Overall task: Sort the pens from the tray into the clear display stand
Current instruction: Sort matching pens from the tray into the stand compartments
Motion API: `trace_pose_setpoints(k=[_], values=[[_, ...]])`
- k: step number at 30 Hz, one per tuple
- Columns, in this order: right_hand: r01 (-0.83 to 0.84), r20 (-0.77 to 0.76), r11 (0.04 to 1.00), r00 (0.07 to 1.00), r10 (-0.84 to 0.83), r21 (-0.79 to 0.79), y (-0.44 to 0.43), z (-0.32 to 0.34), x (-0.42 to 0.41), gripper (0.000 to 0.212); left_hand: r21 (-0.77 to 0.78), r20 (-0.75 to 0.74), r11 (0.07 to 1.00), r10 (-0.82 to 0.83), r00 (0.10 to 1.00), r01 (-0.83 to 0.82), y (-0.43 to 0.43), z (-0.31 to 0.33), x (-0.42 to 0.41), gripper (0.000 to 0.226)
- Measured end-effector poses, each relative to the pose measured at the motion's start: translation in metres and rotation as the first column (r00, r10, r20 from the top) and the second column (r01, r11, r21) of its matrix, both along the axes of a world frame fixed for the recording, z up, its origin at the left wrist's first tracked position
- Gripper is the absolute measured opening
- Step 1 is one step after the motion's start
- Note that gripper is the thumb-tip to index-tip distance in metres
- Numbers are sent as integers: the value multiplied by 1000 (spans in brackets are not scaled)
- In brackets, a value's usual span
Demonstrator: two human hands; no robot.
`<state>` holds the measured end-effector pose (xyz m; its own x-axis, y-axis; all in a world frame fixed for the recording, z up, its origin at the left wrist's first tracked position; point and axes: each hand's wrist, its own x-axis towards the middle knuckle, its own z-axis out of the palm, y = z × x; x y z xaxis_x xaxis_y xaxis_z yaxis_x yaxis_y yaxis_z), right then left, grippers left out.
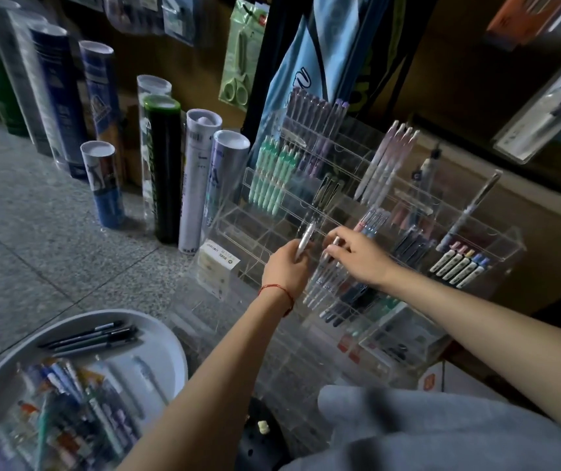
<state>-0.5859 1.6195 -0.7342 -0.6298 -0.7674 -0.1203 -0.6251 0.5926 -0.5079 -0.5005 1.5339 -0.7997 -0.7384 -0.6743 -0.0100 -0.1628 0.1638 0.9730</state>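
Pens of mixed colours (68, 402) are seen heaped, blurred, in the round white tray (157, 321) nearest the viewer at lower left, so much sorting is judged to remain. Beyond it, a slim silver pen (306, 237) is held upright in the closed left grip (286, 266), just in front of the clear acrylic display stand (255, 229). A clear-barrelled pen (323, 266) is pinched at its top by the right grip (360, 258), among a row of similar pens in a lower slot. Risk is judged to lie in the narrow, see-through dividers: a tip could be caught on an edge, or a pen dropped into the wrong compartment. Further back, mint-green pens (269, 175) are already racked.
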Motion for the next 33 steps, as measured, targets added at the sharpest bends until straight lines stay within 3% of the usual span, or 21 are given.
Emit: trace_pose_setpoints(k=[7,12,16,18,21,24,27,30,33], values=[[-51,83,985,996,38,163,-2,9,-6,11,5,-43,999,-50,998,51,1,5,6,13],[-63,71,925,997,39,375,-12,-1,2,23,17,-39,999,-49,998,49,0,6,7,18],[-51,-22,862,997,72,504,-17,-8,1,33,-1,-15,995,-96,995,96,-1,8,11,14],[-67,14,852,997,70,519,-17,-5,0,46,-48,6,993,-106,994,106,0,10,12,12],[-49,74,965,997,31,259,-16,20,-4,62,-26,-68,999,-38,997,36,-3,11,12,29],[-21,159,999,987,26,-32,-19,38,7,41,125,-145,989,-54,988,73,-9,13,16,29],[34,255,987,967,7,-154,-21,35,18,25,133,-143,979,-135,980,154,-10,16,22,28],[129,282,964,958,-59,-235,-18,43,14,20,114,-117,985,-114,987,127,-21,18,33,26],[236,367,918,924,-110,-318,-10,49,8,16,295,-159,950,-61,985,106,-38,20,45,20]])
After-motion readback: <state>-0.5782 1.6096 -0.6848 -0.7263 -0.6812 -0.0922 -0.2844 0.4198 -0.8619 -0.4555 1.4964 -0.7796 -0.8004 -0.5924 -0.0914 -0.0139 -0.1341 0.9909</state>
